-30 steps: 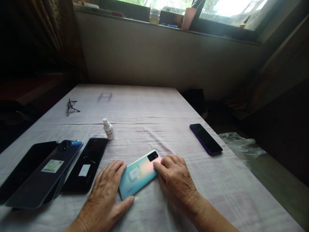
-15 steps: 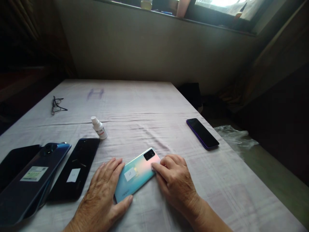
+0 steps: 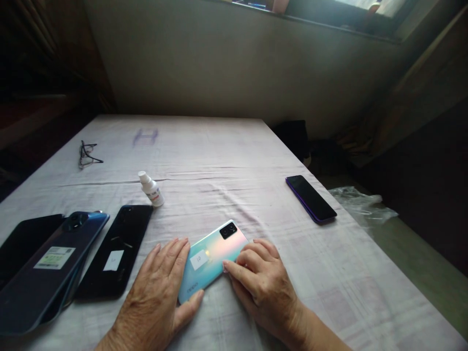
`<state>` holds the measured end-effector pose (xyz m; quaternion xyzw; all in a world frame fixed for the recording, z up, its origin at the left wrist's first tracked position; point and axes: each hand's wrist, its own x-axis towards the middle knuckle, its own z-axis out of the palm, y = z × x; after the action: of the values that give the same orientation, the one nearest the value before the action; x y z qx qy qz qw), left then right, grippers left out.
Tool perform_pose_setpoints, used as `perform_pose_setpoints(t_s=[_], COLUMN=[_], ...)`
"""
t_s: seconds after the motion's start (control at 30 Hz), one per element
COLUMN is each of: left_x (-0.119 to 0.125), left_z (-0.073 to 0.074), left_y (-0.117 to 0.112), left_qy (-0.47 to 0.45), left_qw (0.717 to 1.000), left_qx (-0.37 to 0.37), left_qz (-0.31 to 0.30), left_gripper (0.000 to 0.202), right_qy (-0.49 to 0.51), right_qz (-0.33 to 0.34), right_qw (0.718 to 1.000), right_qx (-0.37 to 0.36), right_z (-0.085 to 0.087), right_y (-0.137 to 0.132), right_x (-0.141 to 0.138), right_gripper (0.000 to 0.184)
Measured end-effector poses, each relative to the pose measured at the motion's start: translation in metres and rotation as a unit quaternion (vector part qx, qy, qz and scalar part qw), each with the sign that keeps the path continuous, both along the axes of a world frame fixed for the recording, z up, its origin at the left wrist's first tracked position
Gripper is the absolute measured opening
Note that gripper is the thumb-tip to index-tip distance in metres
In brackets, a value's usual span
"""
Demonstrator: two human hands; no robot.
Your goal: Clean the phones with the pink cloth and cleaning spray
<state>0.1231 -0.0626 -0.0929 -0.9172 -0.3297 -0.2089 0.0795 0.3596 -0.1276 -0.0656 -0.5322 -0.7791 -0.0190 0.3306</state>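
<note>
A light blue and pink smartphone (image 3: 215, 265) lies back up on the cloth. It has a dark camera block and a small white label marked 10. My left hand (image 3: 161, 287) is around its lower left end, thumb on the near edge and fingers along the far edge. My right hand (image 3: 259, 285) has its fingers curled and its thumb and forefinger pinched together at the near edge. What is in that pinch, if anything, is too small to make out. A black phone (image 3: 119, 243) with a white label lies left of my left hand.
Further left, several dark phones overlap, one a dark blue phone (image 3: 38, 287) with a label. A small white bottle (image 3: 151, 189) stands behind them. Eyeglasses (image 3: 87, 155) lie at the far left. Near the right edge of the cloth-covered table (image 3: 204, 146) lies a purple-edged phone (image 3: 310, 199).
My right hand's pinched fingertips have slid left and toward me along the phone's near edge. My left hand keeps its hold. The camera view has shifted slightly.
</note>
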Motion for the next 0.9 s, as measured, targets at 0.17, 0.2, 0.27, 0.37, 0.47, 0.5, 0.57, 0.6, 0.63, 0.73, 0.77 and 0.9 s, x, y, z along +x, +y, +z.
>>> perform_pose_setpoints(t_s=[0.17,0.2,0.27,0.37,0.47,0.5,0.57,0.6,0.63,0.73,0.77,0.9], left_x=[0.003,0.003,0.003,0.003,0.002,0.001,0.0,0.0,-0.001,-0.002,-0.003,-0.002], left_z=[0.009,0.011,0.014,0.019,0.022,0.022,0.023,0.023,0.022,0.02,0.02,0.019], left_y=[0.001,0.002,0.004,0.007,0.011,0.013,0.014,0.015,0.015,0.015,0.015,0.015], left_qy=[0.018,0.018,0.022,0.029,0.027,0.025,0.019,0.017,0.016,0.012,0.009,0.009], left_qw=[1.0,1.0,0.999,0.999,0.999,0.999,0.999,0.999,0.999,0.999,0.999,0.999], left_qx=[0.02,0.024,0.029,0.028,0.018,0.012,-0.003,-0.01,-0.014,-0.018,-0.02,-0.017], left_qz=[-0.003,-0.006,-0.012,-0.02,-0.029,-0.031,-0.036,-0.037,-0.039,-0.038,-0.035,-0.037], left_gripper=[0.062,0.062,0.059,0.056,0.053,0.052,0.049,0.048,0.048,0.048,0.048,0.047], right_qy=[-0.001,0.001,0.004,0.007,0.009,0.01,0.015,0.018,0.021,0.029,0.031,0.033], right_qz=[-0.039,-0.048,-0.064,-0.085,-0.098,-0.099,-0.093,-0.086,-0.076,-0.037,-0.026,-0.019], right_qw=[0.999,0.999,0.997,0.995,0.993,0.992,0.992,0.992,0.993,0.996,0.996,0.997], right_qx=[0.015,0.022,0.032,0.046,0.064,0.072,0.084,0.088,0.089,0.082,0.079,0.074], right_z=[0.0,0.001,0.002,0.004,0.005,0.005,0.005,0.005,0.005,0.007,0.008,0.009], right_y=[0.003,0.003,0.005,0.006,0.008,0.009,0.009,0.009,0.009,0.008,0.007,0.006], right_x=[0.01,0.013,0.02,0.028,0.031,0.031,0.029,0.027,0.024,0.014,0.01,0.007], right_gripper=[0.018,0.018,0.019,0.019,0.018,0.018,0.02,0.021,0.022,0.023,0.023,0.023])
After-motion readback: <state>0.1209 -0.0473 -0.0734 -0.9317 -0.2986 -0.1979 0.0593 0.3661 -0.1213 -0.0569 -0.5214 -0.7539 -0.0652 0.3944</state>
